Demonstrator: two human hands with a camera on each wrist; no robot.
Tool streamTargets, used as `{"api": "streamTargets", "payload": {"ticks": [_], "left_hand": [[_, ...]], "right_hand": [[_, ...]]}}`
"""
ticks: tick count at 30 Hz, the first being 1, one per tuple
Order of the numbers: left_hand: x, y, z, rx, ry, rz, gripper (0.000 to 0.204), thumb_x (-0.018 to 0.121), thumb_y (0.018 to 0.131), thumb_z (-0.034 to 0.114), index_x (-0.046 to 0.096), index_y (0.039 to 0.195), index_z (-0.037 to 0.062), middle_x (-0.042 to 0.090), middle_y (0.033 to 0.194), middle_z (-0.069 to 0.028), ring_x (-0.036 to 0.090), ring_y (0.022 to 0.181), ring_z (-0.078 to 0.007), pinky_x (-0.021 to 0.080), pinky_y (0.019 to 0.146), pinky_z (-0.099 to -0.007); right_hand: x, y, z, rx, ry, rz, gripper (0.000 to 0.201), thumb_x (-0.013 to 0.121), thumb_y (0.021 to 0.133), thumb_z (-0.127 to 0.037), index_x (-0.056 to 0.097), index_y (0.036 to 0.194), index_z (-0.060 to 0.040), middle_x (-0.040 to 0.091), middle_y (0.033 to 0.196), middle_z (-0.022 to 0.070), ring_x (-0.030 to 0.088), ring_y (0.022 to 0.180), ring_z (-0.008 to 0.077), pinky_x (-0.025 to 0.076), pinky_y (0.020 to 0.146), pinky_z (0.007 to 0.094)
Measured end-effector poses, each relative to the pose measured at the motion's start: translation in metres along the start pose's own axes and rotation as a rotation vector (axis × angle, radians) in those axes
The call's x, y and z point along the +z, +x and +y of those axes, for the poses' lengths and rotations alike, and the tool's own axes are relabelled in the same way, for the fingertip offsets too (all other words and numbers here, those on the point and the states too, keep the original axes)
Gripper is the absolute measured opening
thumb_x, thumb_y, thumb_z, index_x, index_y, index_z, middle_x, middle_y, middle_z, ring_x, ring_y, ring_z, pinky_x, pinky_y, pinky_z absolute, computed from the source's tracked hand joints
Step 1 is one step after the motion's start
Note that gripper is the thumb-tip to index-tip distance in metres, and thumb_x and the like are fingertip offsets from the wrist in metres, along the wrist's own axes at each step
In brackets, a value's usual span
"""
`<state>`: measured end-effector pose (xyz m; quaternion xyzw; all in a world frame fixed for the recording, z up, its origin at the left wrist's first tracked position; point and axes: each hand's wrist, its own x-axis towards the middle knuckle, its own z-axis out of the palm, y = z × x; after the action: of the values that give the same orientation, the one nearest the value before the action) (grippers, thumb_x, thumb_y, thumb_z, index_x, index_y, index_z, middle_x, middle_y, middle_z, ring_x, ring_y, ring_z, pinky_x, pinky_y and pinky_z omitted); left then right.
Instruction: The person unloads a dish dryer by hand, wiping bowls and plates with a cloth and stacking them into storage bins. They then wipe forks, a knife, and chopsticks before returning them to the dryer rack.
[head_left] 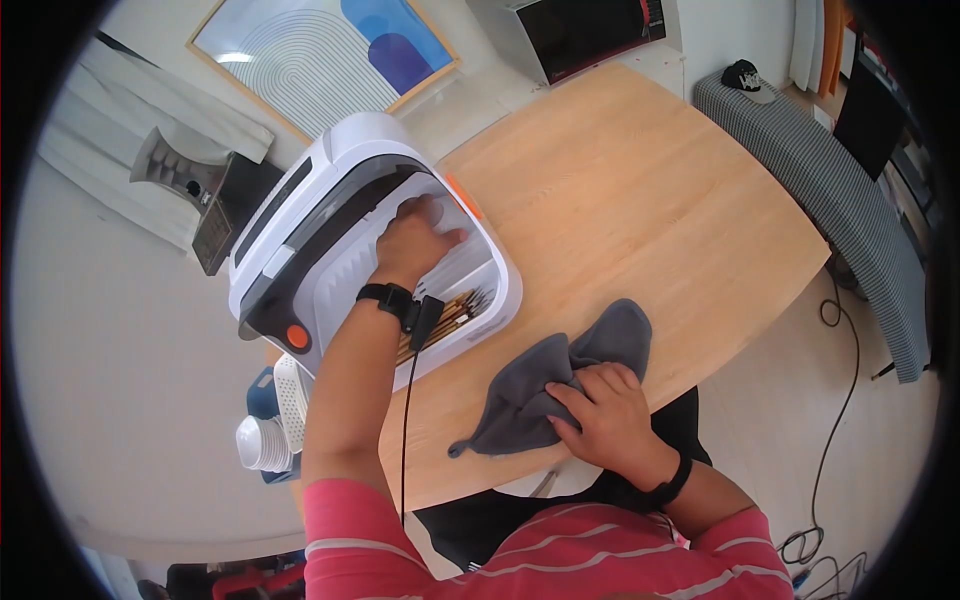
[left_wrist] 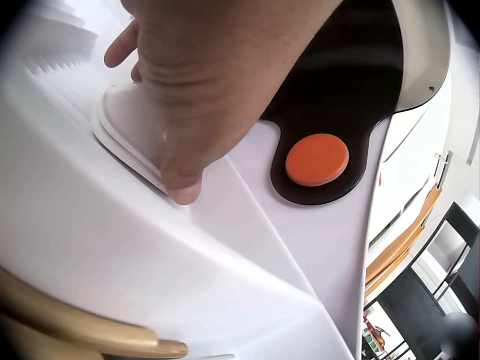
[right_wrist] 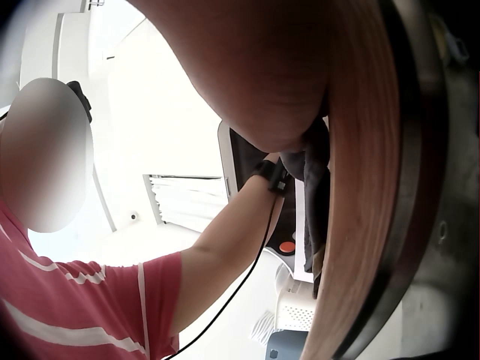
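My left hand [head_left: 414,246] reaches inside a white box [head_left: 513,288] with a raised dark see-through cover. From the left wrist view, this hand [left_wrist: 199,90] grips a white rounded piece [left_wrist: 124,124], its thumb on the edge; the far fingers are partly hidden. Thin wooden sticks [head_left: 452,318] lie in a compartment of the box nearer my body. My right hand [head_left: 605,415] rests with loosely bent fingers on a crumpled grey cloth [head_left: 520,385] on the table. In the right wrist view the cloth [right_wrist: 318,180] is mostly hidden behind the hand.
The wooden table [head_left: 640,200] extends to the right and back. Stacked white bowls [head_left: 262,443] and a white perforated basket [head_left: 290,395] stand left of the box. A microwave [head_left: 590,35] is at the back, a striped covered bench [head_left: 820,200] at the right. A cable hangs from my left wrist.
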<state>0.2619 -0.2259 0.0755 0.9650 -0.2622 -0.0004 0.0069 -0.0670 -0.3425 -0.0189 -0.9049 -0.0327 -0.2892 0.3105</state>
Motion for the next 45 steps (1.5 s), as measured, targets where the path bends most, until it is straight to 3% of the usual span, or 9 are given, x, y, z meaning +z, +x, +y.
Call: {"api": "streamTargets", "payload": {"ticks": [8,15,22,26,28,31,34,37,45], "left_hand": [[0.019,0.003,-0.030,-0.095,-0.124,0.022,0.094,0.084,0.075,0.039,0.044,0.148,-0.0037,0.061,0.134,-0.0309,0.060,0.126,-0.0410,0.048,0.109,-0.0409],[0.020,-0.006,-0.032,-0.091,-0.178,0.099,0.089,0.084,0.076,0.038,0.047,0.146,-0.0030,0.061,0.136,-0.0289,0.060,0.128,-0.0405,0.047,0.109,-0.0409],[-0.028,-0.117,-0.045,0.022,-0.409,0.300,0.041,0.074,0.089,0.027,0.068,0.121,0.0032,0.073,0.114,-0.0205,0.074,0.096,-0.0307,0.057,0.085,-0.0396],[-0.070,-0.210,-0.082,-0.161,-0.418,0.344,0.023,0.071,0.092,0.023,0.074,0.105,0.0043,0.077,0.091,-0.0126,0.074,0.078,-0.0232,0.056,0.072,-0.0337],[-0.069,-0.244,-0.140,-0.200,-0.375,0.572,0.020,0.071,0.091,0.025,0.075,0.104,0.0104,0.076,0.085,-0.0111,0.074,0.077,-0.0282,0.057,0.072,-0.0380],[-0.083,-0.295,-0.235,-0.432,-0.082,0.706,0.023,0.068,0.093,0.025,0.073,0.107,0.0078,0.075,0.100,-0.0156,0.073,0.089,-0.0324,0.057,0.077,-0.0420],[-0.084,-0.344,-0.306,-0.851,0.197,0.507,0.039,0.070,0.089,0.035,0.071,0.119,0.0098,0.073,0.117,-0.0150,0.070,0.107,-0.0316,0.056,0.090,-0.0432],[-0.076,-0.368,-0.335,-1.012,0.179,0.247,0.047,0.072,0.086,0.042,0.071,0.121,0.0111,0.074,0.116,-0.0146,0.070,0.111,-0.0317,0.055,0.094,-0.0428],[-0.091,-0.359,-0.317,-1.035,0.274,0.228,0.039,0.067,0.090,0.041,0.074,0.113,0.0101,0.075,0.114,-0.0159,0.071,0.108,-0.0350,0.057,0.092,-0.0466]], "right_hand": [[0.004,-0.001,-0.002,-0.005,0.006,0.040,0.045,0.085,0.069,-0.021,0.072,0.112,-0.0120,0.064,0.101,0.0104,0.062,0.097,0.0312,0.046,0.091,0.0446],[0.004,-0.003,-0.005,0.015,-0.018,0.018,0.042,0.082,0.074,-0.022,0.072,0.113,-0.0117,0.065,0.104,0.0104,0.062,0.103,0.0312,0.045,0.095,0.0454],[0.012,-0.003,-0.010,0.013,-0.051,0.023,0.041,0.082,0.074,-0.019,0.071,0.112,-0.0087,0.064,0.104,0.0154,0.061,0.101,0.0367,0.045,0.093,0.0490],[0.015,-0.005,-0.009,0.002,-0.078,0.004,0.041,0.081,0.077,-0.017,0.070,0.115,-0.0075,0.064,0.107,0.0173,0.060,0.104,0.0379,0.045,0.095,0.0493],[0.017,-0.006,-0.009,-0.010,-0.070,-0.002,0.041,0.080,0.077,-0.017,0.070,0.115,-0.0075,0.064,0.108,0.0175,0.060,0.105,0.0384,0.044,0.096,0.0493],[0.019,-0.006,-0.011,0.004,-0.074,-0.015,0.041,0.079,0.078,-0.016,0.069,0.117,-0.0072,0.065,0.111,0.0181,0.060,0.107,0.0393,0.043,0.098,0.0493],[0.023,-0.003,-0.019,0.020,-0.101,-0.033,0.040,0.079,0.079,-0.016,0.069,0.117,-0.0068,0.065,0.111,0.0179,0.059,0.109,0.0391,0.043,0.099,0.0495],[0.036,0.002,-0.037,-0.025,-0.063,-0.085,0.040,0.078,0.079,-0.017,0.069,0.117,-0.0064,0.065,0.111,0.0174,0.059,0.110,0.0387,0.042,0.100,0.0497],[0.045,0.002,-0.050,-0.028,-0.109,-0.080,0.037,0.078,0.081,-0.021,0.069,0.113,-0.0047,0.066,0.112,0.0185,0.060,0.110,0.0393,0.043,0.099,0.0496]]}}
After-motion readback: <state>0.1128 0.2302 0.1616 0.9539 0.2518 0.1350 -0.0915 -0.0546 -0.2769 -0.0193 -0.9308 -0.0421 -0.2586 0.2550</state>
